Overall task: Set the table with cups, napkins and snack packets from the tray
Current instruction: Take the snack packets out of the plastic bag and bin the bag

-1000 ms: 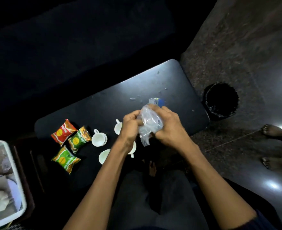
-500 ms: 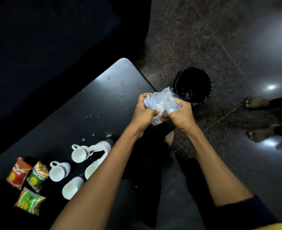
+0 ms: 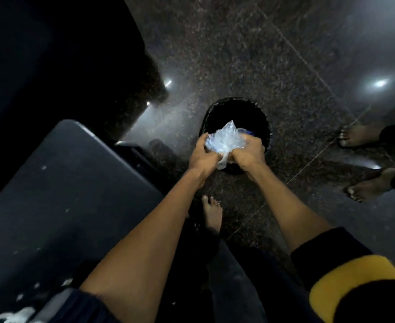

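Observation:
Both my hands hold a crumpled clear plastic wrapper (image 3: 225,142) over the open black bin (image 3: 236,113) on the floor. My left hand (image 3: 202,156) grips its left side and my right hand (image 3: 247,153) its right side, with a bit of blue showing at the wrapper's far edge. The dark table (image 3: 59,197) fills the lower left. A blurred white cup (image 3: 12,317) shows at its bottom left corner. The snack packets and the tray are out of view.
The bin stands on speckled dark stone floor right of the table's corner. Another person's bare feet (image 3: 364,159) stand at the right edge. My own bare foot (image 3: 212,213) is between table and bin. A dark sofa fills the upper left.
My view and both hands have swung right from above the table to above the bin, still gripping the wrapper. The cups and snack packets have slid out of view to the left.

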`<state>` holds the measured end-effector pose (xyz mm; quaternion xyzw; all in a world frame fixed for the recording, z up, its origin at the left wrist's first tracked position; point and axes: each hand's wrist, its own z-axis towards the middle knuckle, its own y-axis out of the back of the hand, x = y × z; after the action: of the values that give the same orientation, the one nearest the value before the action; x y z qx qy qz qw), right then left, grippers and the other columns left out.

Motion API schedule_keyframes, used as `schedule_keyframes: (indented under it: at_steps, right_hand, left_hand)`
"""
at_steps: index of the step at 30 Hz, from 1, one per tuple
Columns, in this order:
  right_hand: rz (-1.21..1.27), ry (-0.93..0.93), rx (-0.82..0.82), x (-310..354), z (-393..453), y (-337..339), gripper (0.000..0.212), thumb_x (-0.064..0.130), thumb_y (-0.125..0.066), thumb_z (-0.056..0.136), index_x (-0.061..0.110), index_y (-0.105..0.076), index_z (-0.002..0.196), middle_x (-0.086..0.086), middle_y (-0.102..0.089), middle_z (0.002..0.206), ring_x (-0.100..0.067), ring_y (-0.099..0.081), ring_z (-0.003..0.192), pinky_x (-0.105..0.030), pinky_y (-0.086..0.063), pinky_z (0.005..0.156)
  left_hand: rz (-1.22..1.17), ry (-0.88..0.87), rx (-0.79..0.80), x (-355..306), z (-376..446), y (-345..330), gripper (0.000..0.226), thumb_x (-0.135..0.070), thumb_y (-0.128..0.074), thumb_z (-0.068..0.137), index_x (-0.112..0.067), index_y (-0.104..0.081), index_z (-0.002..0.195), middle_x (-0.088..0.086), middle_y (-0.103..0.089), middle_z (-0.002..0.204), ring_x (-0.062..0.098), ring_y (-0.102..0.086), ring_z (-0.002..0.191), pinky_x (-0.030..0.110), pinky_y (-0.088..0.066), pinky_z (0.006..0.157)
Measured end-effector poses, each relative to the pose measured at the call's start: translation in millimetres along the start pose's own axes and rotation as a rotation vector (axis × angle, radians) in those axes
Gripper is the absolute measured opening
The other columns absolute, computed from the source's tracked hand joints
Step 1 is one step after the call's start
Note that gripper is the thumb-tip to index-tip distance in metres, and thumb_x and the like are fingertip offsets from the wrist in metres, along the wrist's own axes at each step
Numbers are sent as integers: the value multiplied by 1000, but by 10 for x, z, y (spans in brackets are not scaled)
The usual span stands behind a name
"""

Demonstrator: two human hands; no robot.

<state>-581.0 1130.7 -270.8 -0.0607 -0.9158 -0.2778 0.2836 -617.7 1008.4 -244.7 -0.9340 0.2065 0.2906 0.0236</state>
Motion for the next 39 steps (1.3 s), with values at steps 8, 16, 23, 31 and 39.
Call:
schedule_keyframes:
  at_steps: [8, 16, 23, 31, 39]
  right_hand:
    - [-221, -129, 17, -639, 1158, -279, 40, 6, -68, 83, 2, -65, 123, -19, -66, 120, -34, -62, 113, -28, -46, 79]
    - [-317, -151, 149, -877, 1608, -635, 83, 28, -61, 97, 29, -8, 161, -28, -8, 161, -50, -35, 139, -45, -35, 112]
    - [-368, 12, 146, -725, 1150, -533, 40, 11, -54, 94, 8, -58, 134, -21, -55, 136, -35, -54, 124, -31, -41, 99]
    - [-339, 306, 185, 127, 13, -279, 18, 12, -63, 86, 16, -78, 95, -9, -77, 89, -15, -69, 84, -35, -57, 78]
    - [-395, 453, 208, 862, -1423, -412, 23, 25, -60, 84, 15, -77, 96, -9, -78, 88, -21, -73, 83, -32, -56, 71]
  left_hand:
    - [85, 154, 91, 197, 1122, -459, 73, -5, -61, 88, -25, -34, 153, 3, -52, 143, 22, -55, 121, 41, -47, 107]
    - [343, 151, 30, 435, 1542, -571, 68, -20, -61, 89, -23, -34, 152, 11, -56, 142, 31, -56, 125, 38, -47, 105]
    - [307, 160, 4, 297, 1251, -502, 65, -11, -62, 87, -18, -42, 148, 11, -55, 143, 30, -55, 126, 36, -46, 106]
    - [133, 83, -154, 60, 352, -118, 37, -35, -42, 98, -15, -70, 113, 15, -71, 117, 32, -66, 107, 45, -52, 98]
    - [-66, -25, -259, -278, -1075, 744, 29, -21, -47, 104, -6, -69, 117, 12, -71, 117, 21, -64, 99, 21, -43, 79]
